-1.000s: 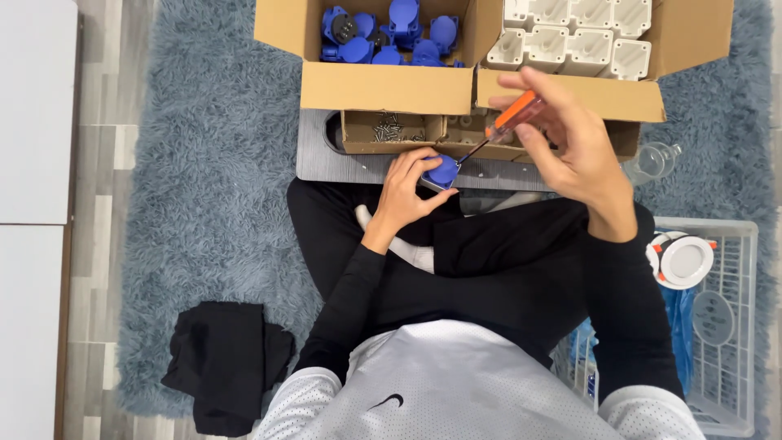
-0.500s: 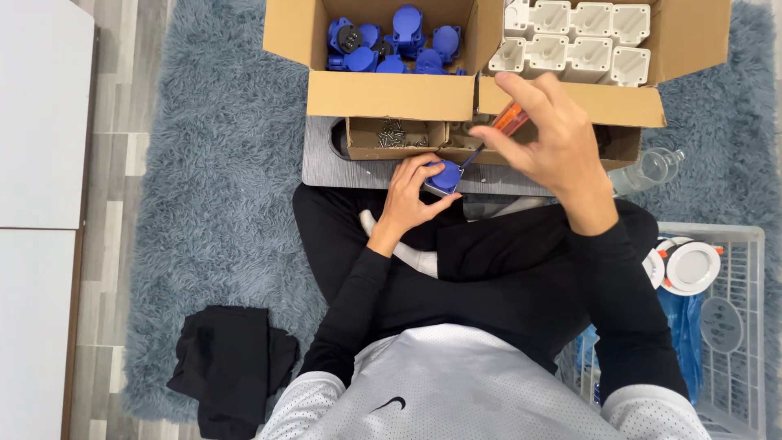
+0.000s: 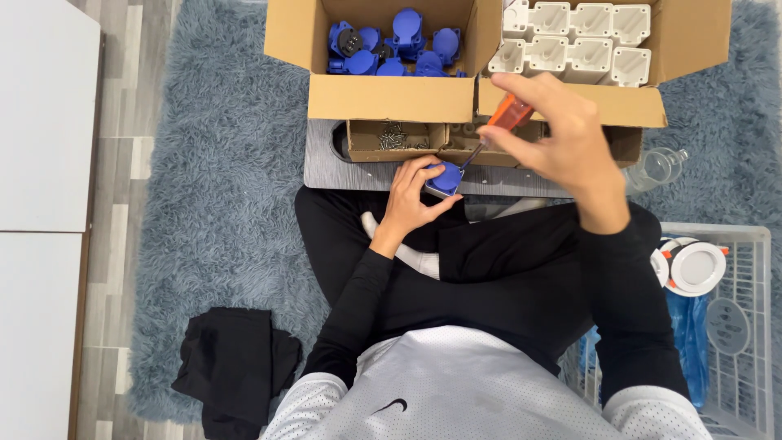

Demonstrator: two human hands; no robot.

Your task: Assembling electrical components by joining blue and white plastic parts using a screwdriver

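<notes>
The person sits cross-legged on a grey-blue rug [image 3: 212,204] facing a grey board [image 3: 326,167] that serves as the tabletop. The left hand [image 3: 411,195] is closed around a blue socket part [image 3: 447,177], pressing it against the near edge of the board. The right hand [image 3: 562,138] grips the orange handle of a screwdriver [image 3: 497,130], whose shaft slants down with the tip at the blue part; whether the tip sits in a screw head cannot be told. Judging by this pose, a fastening step on this one part is in hand and not finished. The left carton [image 3: 391,98] holds a loose heap of blue parts [image 3: 391,45], and the right carton [image 3: 652,102] holds white housings [image 3: 574,41] in neat rows; many pieces therefore appear to remain unworked. A small open box [image 3: 358,151] with screws [image 3: 393,137] stands on the board just behind the left hand, within easy reach. A clear plastic cup [image 3: 656,167] lies to the right of the board. A white wire basket [image 3: 753,326] at the person's right contains a round white fitting [image 3: 696,267] and blue items. A black cloth [image 3: 232,367] lies on the rug at the left, well apart from the work. Nothing blocks the hands.
</notes>
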